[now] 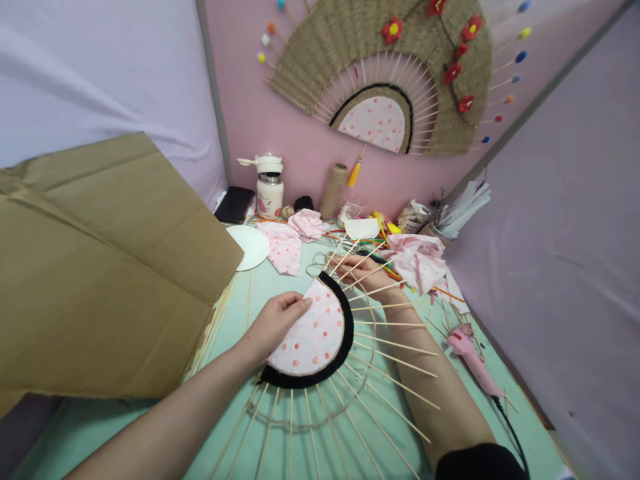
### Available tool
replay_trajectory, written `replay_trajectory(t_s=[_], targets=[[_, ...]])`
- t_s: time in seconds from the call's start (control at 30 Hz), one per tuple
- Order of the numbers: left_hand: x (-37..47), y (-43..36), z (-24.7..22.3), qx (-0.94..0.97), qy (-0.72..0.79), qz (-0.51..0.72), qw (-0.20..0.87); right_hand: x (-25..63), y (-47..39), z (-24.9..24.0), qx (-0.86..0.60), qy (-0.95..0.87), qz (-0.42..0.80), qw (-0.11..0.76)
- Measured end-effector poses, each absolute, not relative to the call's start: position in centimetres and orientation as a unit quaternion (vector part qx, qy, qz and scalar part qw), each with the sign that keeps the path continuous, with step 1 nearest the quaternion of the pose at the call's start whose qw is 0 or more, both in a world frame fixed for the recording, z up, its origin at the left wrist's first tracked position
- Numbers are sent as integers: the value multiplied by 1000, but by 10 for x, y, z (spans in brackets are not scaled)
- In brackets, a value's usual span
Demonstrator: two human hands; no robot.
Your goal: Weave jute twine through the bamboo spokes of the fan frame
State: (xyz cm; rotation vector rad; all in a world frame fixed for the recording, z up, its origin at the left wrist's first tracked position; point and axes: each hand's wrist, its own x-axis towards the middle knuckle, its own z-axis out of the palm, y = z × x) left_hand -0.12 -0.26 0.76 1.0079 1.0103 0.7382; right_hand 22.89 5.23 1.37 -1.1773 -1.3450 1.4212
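Note:
My left hand (275, 321) grips the straight edge of a half-round fan base (313, 330), thumb on top. This base has white cloth with small red prints and a black curved border. Thin wooden sticks (292, 440) radiate from the border. A strand of jute twine (375, 333) runs in an arc across the sticks, with loose loops at the upper end. My right hand (363, 272) is behind the upper sticks, fingers bent and closed at the twine near those loops. The sticks partly hide its fingertips.
A large cardboard sheet (110, 280) stands at the left. A pink glue gun (473, 357) lies right. Behind are an open bottle (270, 193), a twine roll (333, 191), a phone (234, 204) and crumpled pink cloth (417, 260). A decorated woven fan (425, 80) hangs on the wall.

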Motion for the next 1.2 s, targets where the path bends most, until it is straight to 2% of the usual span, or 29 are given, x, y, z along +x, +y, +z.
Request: replay_trajectory(t_s=[0.23, 0.53, 0.67, 0.87, 1.2], targets=[[0, 0, 11, 501, 464, 357, 637, 227, 56, 3, -441, -534, 597, 405], [8, 21, 52, 553, 518, 370, 538, 222, 60, -4, -395, -556, 624, 382], [29, 37, 48, 460, 505, 415, 600, 221, 59, 1, -390, -577, 616, 369], [48, 46, 38, 428, 465, 431, 644, 223, 55, 10, -388, -590, 604, 368], [45, 48, 35, 422, 462, 428, 652, 226, 60, 7, -387, -595, 608, 356]])
